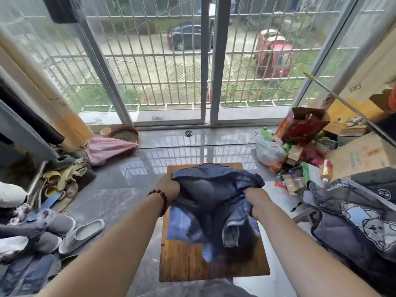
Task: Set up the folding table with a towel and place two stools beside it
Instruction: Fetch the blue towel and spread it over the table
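From the head camera, your left grip (168, 187) is closed on the near-left edge of the blue towel (212, 202), and your right grip (256, 200) has its fingers curled into a bunch of cloth at the right side. The towel hangs rumpled between them over the wooden worktop (182, 262). Its lower folds are blurred, so you cannot tell whether they lie on the wood or float just above it. The near part of the worktop is bare.

The main risk is a crooked lay. Your right grip holds a wad, not an edge, so the towel will likely land doubled on that side and short on the other unless you find a corner first.

A sharp tug to flatten the towel could slide the worktop on the glossy tile floor (128, 189).

The far edge of the towel already bulges toward the worktop's far end and may spill over it.

The bear-print quilt (353, 221) lies just beside the right edge, where the towel could catch on it.

The grey slippers (81, 234) lie near your left, the litter and boxes (300, 151) crowd the far right, and no stools are in view. Fitting two beside the worktop looks tight, and reaching for them could mean a trip.
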A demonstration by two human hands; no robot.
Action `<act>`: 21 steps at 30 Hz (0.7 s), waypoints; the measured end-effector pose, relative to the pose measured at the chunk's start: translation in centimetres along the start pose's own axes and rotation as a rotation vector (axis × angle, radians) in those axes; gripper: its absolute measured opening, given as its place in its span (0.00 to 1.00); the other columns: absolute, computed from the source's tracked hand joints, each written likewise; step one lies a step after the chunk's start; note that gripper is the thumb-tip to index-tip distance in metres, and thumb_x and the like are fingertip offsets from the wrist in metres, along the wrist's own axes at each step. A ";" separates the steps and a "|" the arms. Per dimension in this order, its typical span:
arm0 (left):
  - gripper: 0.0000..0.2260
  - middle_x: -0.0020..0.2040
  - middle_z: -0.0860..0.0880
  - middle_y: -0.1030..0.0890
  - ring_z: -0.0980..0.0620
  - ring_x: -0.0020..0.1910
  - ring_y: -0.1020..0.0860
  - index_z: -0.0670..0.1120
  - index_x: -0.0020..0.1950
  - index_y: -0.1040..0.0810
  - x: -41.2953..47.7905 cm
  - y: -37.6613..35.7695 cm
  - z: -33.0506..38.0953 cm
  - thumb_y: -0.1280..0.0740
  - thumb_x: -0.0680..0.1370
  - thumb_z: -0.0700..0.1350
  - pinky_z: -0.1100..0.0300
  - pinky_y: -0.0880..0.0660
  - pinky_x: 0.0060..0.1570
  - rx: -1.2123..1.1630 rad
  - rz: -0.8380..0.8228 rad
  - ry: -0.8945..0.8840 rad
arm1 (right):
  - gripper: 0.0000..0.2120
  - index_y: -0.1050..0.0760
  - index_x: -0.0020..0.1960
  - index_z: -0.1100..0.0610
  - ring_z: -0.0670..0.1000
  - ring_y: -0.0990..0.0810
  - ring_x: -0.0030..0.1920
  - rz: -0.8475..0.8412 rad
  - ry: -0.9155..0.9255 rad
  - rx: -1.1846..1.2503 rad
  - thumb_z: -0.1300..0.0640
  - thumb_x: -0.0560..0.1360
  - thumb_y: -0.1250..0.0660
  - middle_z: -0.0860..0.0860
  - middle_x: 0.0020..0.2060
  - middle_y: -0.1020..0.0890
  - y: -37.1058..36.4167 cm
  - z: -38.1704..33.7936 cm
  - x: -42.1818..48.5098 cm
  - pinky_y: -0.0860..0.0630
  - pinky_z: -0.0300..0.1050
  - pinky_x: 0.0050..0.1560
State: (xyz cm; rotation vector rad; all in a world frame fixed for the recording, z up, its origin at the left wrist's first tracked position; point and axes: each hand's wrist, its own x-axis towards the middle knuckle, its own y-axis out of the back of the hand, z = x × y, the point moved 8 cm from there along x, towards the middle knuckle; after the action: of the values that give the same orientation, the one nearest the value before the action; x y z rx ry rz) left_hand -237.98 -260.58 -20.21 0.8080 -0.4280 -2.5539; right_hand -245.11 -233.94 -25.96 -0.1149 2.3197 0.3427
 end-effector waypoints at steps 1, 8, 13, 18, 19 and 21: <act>0.20 0.51 0.42 0.20 0.42 0.51 0.23 0.46 0.55 0.24 1.0 -0.4 0.5 0.48 0.70 0.34 0.46 0.24 0.54 -0.051 0.001 0.004 | 0.07 0.29 0.43 0.57 0.49 0.30 0.33 -0.009 0.009 -0.003 0.63 0.78 0.43 0.51 0.35 0.30 -0.3 -1.3 0.8 0.29 0.43 0.36; 0.13 0.39 0.44 0.23 0.47 0.40 0.26 0.41 0.45 0.25 5.2 -1.4 7.6 0.47 0.74 0.30 0.58 0.29 0.41 -0.110 0.080 -0.031 | 0.16 0.28 0.61 0.65 0.59 0.20 0.44 -0.023 0.045 0.046 0.64 0.74 0.38 0.62 0.43 0.20 -1.4 -7.6 5.5 0.22 0.54 0.52; 0.09 0.36 0.43 0.24 0.48 0.37 0.26 0.40 0.41 0.25 7.4 -1.9 9.1 0.40 0.64 0.37 0.53 0.26 0.39 -0.062 -0.024 -0.036 | 0.27 0.23 0.56 0.63 0.59 0.17 0.41 -0.110 0.036 0.197 0.64 0.57 0.26 0.61 0.43 0.17 -2.8 -9.5 6.2 0.19 0.51 0.42; 0.13 0.43 0.45 0.20 0.48 0.43 0.23 0.41 0.50 0.25 9.0 -0.9 9.3 0.36 0.66 0.38 0.58 0.28 0.39 0.282 -0.101 -0.124 | 0.08 0.26 0.46 0.61 0.56 0.19 0.38 0.064 -0.025 0.006 0.57 0.71 0.34 0.57 0.33 0.20 -2.9 -9.3 6.1 0.22 0.46 0.39; 0.08 0.40 0.47 0.22 0.49 0.41 0.24 0.42 0.46 0.26 9.1 -0.5 9.4 0.36 0.68 0.36 0.61 0.31 0.37 0.348 -0.106 -0.143 | 0.09 0.26 0.45 0.61 0.57 0.19 0.40 0.115 -0.025 -0.037 0.55 0.73 0.37 0.57 0.33 0.21 -2.8 -9.3 5.8 0.20 0.50 0.45; 0.08 0.35 0.50 0.25 0.50 0.37 0.27 0.48 0.37 0.28 9.5 0.3 9.4 0.39 0.72 0.35 0.61 0.34 0.34 0.487 -0.091 -0.185 | 0.11 0.28 0.43 0.62 0.58 0.19 0.44 0.171 -0.017 -0.037 0.53 0.73 0.42 0.58 0.34 0.21 -3.1 -8.8 6.0 0.21 0.55 0.54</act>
State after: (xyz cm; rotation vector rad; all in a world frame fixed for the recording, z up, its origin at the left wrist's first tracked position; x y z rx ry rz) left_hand -250.55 -263.88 -17.16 0.7625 -1.1263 -2.6527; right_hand -254.78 -239.24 -25.10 0.0684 2.3120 0.4704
